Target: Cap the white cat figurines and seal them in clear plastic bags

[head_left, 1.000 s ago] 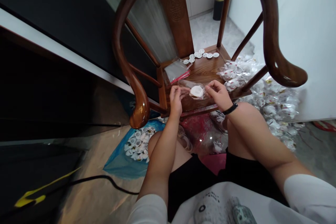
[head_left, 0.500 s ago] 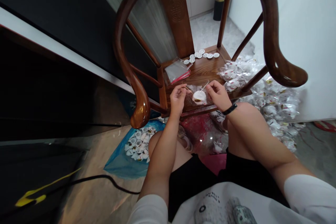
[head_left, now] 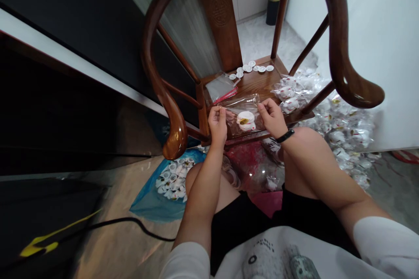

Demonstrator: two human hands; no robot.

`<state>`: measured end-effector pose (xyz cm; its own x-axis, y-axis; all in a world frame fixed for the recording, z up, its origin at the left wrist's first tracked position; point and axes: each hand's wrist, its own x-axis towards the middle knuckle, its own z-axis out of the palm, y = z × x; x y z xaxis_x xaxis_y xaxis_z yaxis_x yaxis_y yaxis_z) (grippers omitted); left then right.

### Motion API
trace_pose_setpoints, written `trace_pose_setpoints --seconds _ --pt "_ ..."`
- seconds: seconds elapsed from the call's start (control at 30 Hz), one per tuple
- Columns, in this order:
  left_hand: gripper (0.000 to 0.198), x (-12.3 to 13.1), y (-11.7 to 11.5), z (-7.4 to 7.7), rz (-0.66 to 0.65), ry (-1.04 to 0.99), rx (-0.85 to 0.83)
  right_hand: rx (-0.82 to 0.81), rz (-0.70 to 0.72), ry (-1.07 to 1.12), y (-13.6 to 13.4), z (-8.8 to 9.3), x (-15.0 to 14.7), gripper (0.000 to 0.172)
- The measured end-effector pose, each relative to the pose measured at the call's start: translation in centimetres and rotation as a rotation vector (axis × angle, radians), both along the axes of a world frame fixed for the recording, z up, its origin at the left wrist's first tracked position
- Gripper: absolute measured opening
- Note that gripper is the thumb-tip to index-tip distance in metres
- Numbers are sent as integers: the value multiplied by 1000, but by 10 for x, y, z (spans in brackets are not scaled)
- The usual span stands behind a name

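The left hand (head_left: 218, 124) and right hand (head_left: 271, 117) pinch a clear bag (head_left: 242, 102) holding a white trinket (head_left: 245, 120) mid-frame over the wooden chair seat (head_left: 253, 89), with loads of bagged trinkets (head_left: 343, 128) heaped at right and loose white cups (head_left: 172, 178) left lower left.

- The chair arm (head_left: 338, 17) is dark wood, smooth and shiny.
- The chair seat (head_left: 253, 87) is lighter wood, with a shiny top.
- The bag (head_left: 233, 125) is thin clear plastic, and it shines.
- The little white thing (head_left: 245, 120) in the bag looks smooth and glossy.
- The blue sheet (head_left: 150, 200) on the floor is shiny plastic.
- The sleeve (head_left: 382, 244) is soft, matt white cloth.
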<state>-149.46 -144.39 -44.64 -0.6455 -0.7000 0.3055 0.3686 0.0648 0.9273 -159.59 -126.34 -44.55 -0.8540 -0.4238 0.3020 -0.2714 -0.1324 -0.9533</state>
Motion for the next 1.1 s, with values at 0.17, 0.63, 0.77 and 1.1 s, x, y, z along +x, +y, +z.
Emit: trace_pose_setpoints --seconds 0.17,0.63,0.77,1.1 --pt "53 1 3 0 -238 -26 143 -61 20 -70 -1 3 2 47" --pt "39 0 2 -9 -357 -195 282 -94 -101 -57 3 0 -13 47" --pt "41 0 4 -8 -302 -179 277 -114 -91 -119 3 -1 -14 46" --pt "45 2 9 -2 -246 -114 260 -145 -280 -55 -1 1 -14 34"
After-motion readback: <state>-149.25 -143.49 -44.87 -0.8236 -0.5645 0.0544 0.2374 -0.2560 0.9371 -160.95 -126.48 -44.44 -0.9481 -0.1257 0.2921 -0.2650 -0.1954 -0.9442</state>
